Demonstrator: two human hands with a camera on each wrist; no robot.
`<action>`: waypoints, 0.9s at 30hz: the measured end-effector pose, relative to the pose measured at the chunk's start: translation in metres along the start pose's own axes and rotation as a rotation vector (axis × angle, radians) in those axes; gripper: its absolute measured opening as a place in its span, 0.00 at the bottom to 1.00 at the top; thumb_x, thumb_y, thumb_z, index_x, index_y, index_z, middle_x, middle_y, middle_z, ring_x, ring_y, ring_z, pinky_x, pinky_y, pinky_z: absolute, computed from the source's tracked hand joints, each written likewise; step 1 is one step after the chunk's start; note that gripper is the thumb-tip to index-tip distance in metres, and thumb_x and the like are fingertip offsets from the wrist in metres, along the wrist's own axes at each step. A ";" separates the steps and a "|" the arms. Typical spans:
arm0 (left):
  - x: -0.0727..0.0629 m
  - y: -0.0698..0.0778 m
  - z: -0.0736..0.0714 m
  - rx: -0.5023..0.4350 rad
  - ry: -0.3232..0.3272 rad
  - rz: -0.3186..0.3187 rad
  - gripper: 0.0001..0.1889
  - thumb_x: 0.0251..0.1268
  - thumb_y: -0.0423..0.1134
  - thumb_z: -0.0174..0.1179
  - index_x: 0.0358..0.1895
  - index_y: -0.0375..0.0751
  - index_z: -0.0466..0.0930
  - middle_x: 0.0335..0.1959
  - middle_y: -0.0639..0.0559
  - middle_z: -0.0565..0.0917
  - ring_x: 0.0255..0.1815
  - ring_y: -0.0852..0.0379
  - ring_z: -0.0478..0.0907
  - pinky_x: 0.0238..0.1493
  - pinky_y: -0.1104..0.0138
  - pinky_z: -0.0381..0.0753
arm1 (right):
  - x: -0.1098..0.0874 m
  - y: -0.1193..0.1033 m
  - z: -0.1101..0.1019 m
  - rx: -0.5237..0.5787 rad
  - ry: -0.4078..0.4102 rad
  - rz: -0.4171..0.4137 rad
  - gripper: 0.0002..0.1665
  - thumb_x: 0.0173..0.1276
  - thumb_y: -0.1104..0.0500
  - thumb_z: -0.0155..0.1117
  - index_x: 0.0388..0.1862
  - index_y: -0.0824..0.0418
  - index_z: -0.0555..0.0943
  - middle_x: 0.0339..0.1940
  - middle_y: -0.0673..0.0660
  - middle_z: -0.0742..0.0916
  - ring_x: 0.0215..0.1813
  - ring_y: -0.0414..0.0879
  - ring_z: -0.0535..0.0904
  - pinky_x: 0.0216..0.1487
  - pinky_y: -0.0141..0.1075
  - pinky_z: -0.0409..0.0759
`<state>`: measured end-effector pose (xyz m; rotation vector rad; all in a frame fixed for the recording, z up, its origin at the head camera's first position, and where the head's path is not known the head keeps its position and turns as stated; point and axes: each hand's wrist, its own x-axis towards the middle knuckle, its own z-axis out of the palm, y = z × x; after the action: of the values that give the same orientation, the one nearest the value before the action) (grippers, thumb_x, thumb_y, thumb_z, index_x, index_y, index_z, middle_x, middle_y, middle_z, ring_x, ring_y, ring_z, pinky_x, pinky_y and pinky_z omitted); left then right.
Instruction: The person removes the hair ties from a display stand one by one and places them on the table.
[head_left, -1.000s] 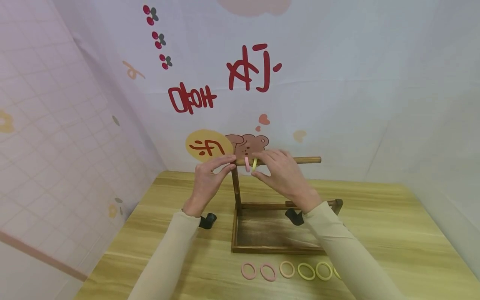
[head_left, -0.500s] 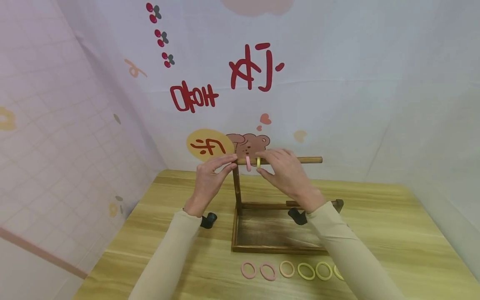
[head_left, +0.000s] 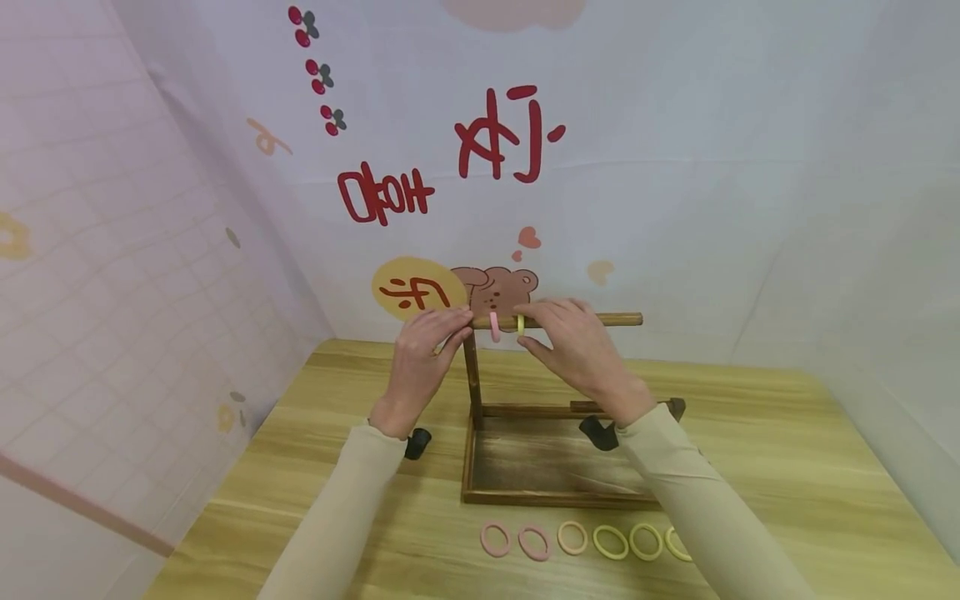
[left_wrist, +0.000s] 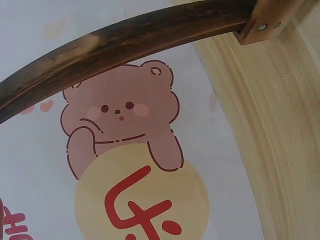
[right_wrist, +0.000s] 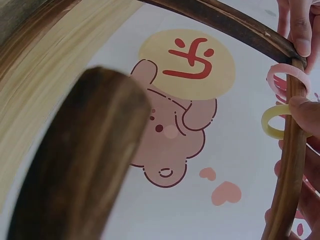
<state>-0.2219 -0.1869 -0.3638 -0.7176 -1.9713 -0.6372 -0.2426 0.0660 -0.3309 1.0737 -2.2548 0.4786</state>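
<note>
A wooden rod [head_left: 621,319] runs level at the top of a dark wooden stand [head_left: 471,375]. Its left end, where it meets the post, is pinched between the thumb and fingers of my left hand [head_left: 422,354]. A pink ring [head_left: 494,327] hangs on the rod just right of that hand. Farther right, my right hand [head_left: 573,346] pinches a yellow ring [head_left: 521,325], which is around the rod too. In the right wrist view the thumb lies against the yellow ring [right_wrist: 272,122], with the pink ring [right_wrist: 274,82] a small gap away.
Several loose pink, peach and yellow rings [head_left: 534,542] lie in a row before the stand's base [head_left: 555,500]; the right sleeve partly covers the rightmost. A shorter lower bar [head_left: 588,407] is partly hidden behind the right wrist. A printed cloth [head_left: 675,208] hangs behind the wooden table [head_left: 360,500].
My right hand has slid the yellow ring slightly right along the rod, widening the gap to the pink ring. My left hand keeps its grip on the rod's end.
</note>
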 end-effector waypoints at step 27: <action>-0.005 -0.002 0.006 -0.063 0.057 -0.031 0.14 0.64 0.31 0.72 0.52 0.35 0.89 0.53 0.44 0.89 0.53 0.47 0.87 0.61 0.49 0.80 | -0.014 0.018 -0.013 0.010 0.085 -0.019 0.27 0.62 0.61 0.80 0.59 0.63 0.83 0.54 0.58 0.89 0.60 0.58 0.83 0.62 0.56 0.77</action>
<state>-0.2245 -0.1858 -0.3711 -0.7004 -1.9205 -0.7340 -0.2453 0.0926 -0.3310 1.0591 -2.1683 0.5185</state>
